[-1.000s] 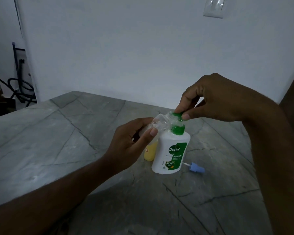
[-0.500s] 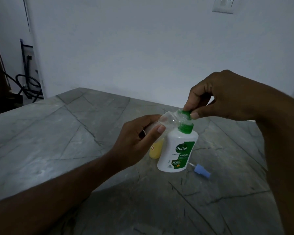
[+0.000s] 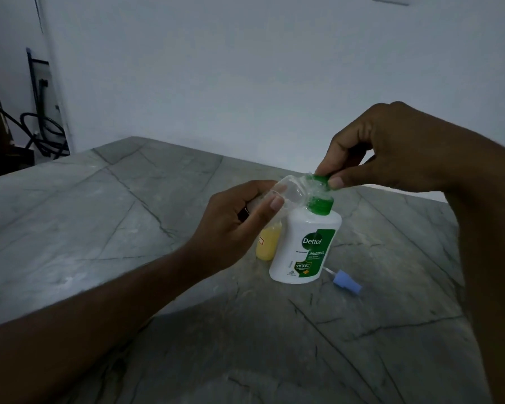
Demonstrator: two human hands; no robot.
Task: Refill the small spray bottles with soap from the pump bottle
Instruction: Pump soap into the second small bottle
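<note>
Dim, flat, bluish-grey light throughout; no clear source in view. Brightest area pale wall (image 3: 245, 68); far left corner almost black. Soft broad shadow across near part of stone table (image 3: 70, 228), under forearms. Faint sheen on clear small bottle (image 3: 292, 193). Slight softness and compression smear overall, fine label print unreadable. Wide-angle bend at frame edges, table lines splaying outward.

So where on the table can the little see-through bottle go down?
The table is bare left of the yellow bottle, and along its near edge before the pump bottle. Crowded: pump bottle, yellow bottle and blue spray cap sit close together.
</note>
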